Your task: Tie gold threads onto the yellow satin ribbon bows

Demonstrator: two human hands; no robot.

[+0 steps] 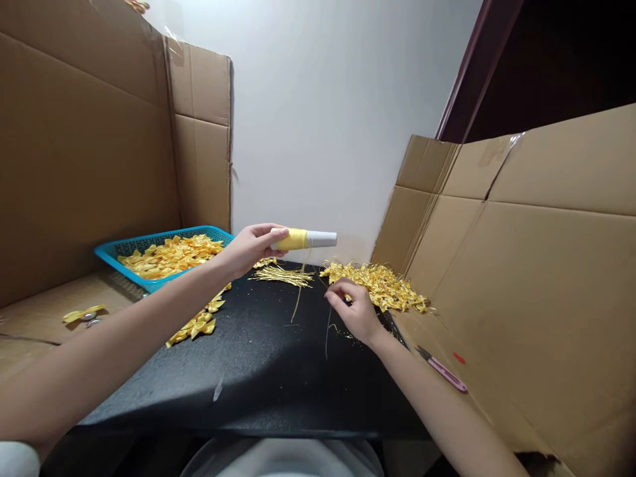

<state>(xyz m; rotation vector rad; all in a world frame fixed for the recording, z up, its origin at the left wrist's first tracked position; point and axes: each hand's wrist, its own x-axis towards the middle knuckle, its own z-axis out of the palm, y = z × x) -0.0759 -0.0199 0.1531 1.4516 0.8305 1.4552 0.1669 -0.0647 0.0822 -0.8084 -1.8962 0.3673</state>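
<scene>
Left grip clamps one yellow spool, right grip pinches one thin strand

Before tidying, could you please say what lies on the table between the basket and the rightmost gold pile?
Gold strips and a small gold heap lie there, in the head view.

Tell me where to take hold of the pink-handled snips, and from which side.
Best by the pink handle, probably with the right hand, coming from above at the near end. The snips seem to lie flat on the cardboard, dark blades pointing away and leftward, so a grip there should keep clear of them.
</scene>
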